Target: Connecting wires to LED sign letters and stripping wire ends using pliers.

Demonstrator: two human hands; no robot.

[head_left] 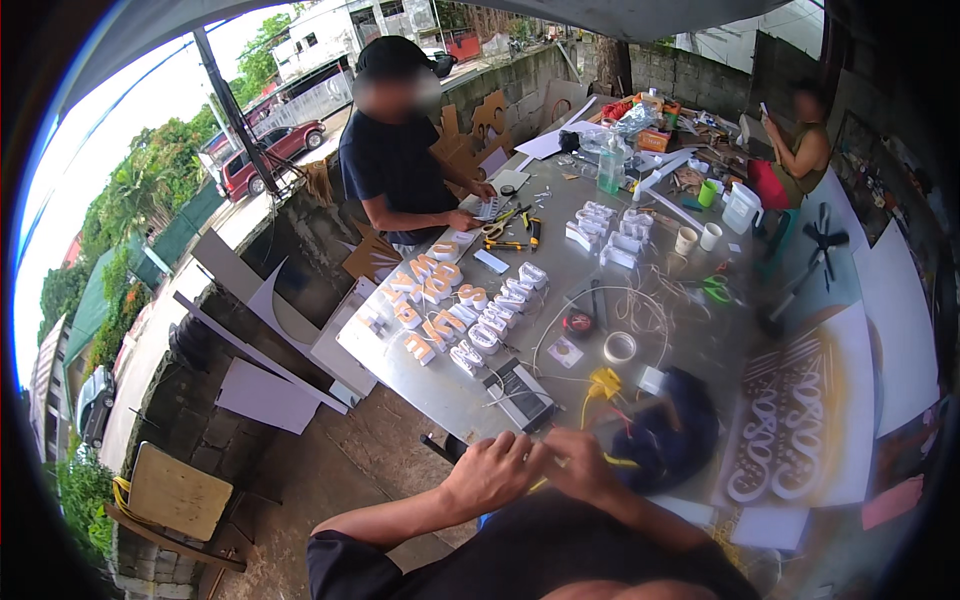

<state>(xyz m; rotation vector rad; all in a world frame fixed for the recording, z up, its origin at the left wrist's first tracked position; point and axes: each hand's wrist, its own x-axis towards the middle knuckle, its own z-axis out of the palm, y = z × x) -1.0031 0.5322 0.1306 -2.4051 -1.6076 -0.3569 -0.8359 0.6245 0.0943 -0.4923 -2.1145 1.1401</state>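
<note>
Just in front of my body, at the near edge of the metal-topped table (430, 385), my two hands meet. My left hand (492, 472) is closed, its fingers curled toward the other hand. Pressed up to it is my right hand (580, 468), also closed. What they pinch between them, if anything, is too small or hidden to name. Right beyond them lies a flat metal box with a dark label (520, 396). A yellow plug or socket with cord (604, 383) rests to its right, beside a dark blue cloth item (675, 430).
Rows of small raised letters (488, 332) stand mid-table, near a tape roll (620, 347) and a red tape measure (578, 321). Green scissors (716, 289) and a white jug (741, 208) lie farther right. One person (395, 160) works across the table; another (800, 150) sits far right.
</note>
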